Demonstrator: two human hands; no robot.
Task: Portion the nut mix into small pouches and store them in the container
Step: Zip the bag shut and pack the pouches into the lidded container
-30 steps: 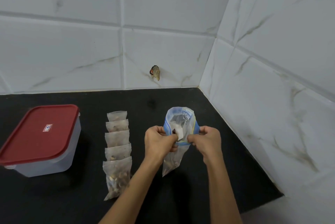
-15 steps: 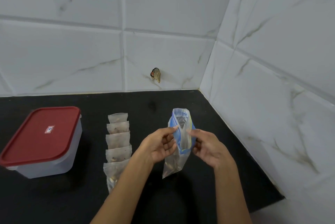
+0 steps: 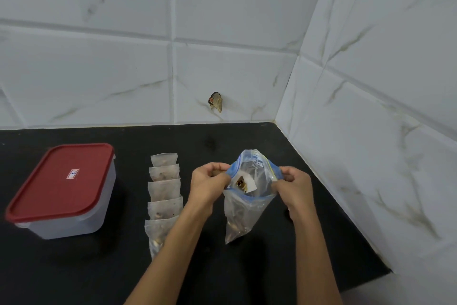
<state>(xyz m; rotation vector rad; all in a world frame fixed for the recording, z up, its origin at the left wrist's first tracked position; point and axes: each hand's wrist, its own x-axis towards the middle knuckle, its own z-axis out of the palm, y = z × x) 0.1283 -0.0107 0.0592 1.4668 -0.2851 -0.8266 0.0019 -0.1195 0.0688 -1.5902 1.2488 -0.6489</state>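
Head view: a clear plastic zip bag with a blue seal strip (image 3: 249,196), holding nuts at its bottom, hangs upright above a black countertop (image 3: 74,267), its long axis vertical. The left hand (image 3: 210,186) and right hand (image 3: 294,186) pinch opposite rims and hold the mouth spread open between them. Left of the left hand lies a row of five small cloudy plastic pouches (image 3: 164,193). Well left stands a translucent rectangular container with a red lid (image 3: 64,188), closed.
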